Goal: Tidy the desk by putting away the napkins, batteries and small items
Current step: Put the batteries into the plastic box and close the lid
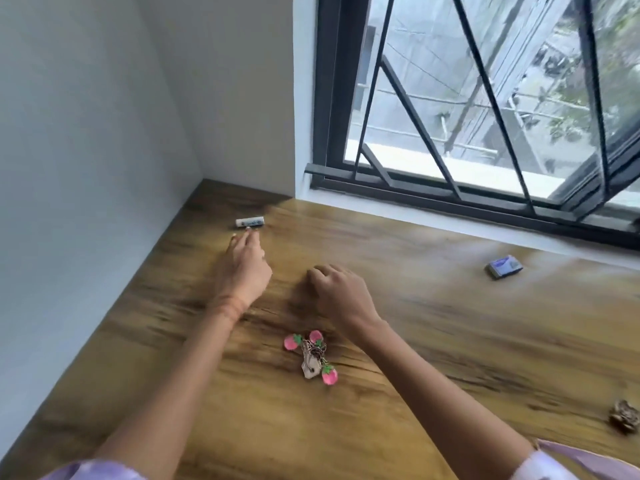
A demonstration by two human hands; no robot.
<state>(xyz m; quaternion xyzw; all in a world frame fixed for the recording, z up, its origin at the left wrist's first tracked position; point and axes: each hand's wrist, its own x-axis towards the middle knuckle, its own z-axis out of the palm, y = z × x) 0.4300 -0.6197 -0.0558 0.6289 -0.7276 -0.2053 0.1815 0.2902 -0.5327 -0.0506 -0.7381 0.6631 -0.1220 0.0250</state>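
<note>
Wood-grain desk [450, 341] has several small bits left on it, so by my read you're early-to-mid in the tidy, not near done. No napkins in view, and no bin, drawer or box to put things in either, so I can't say what's already stowed.

The white battery [250, 222] lies on its side in the far-left corner, close to the wall [86, 133]. Your left hand [244, 271] is stretched toward it w/ fingers out and loosely spread, holding nothing. The fingertips [247, 230] are just short of the battery. Can't tell if they touch it.

Your right hand [337, 294] rests on the desk near centre, knuckles up, fingers curled under. Nothing shows in it.

Left to clear, as far as I can see:
- the battery
- the keychain [313, 356] w/ pink strawberry charms, lying btw your two forearms
- a small blue box [504, 266] well off to the right, near the window [485, 98] sill
- a brown crumpled thing [625, 415] at the far right edge, too blurry to name

Nothing blocks the reach to the battery. The wall sits tight behind it, though, so a nudge prob rolls it into the corner. Watch your right forearm too: it passes just beside the keychain and could drag it.
</note>
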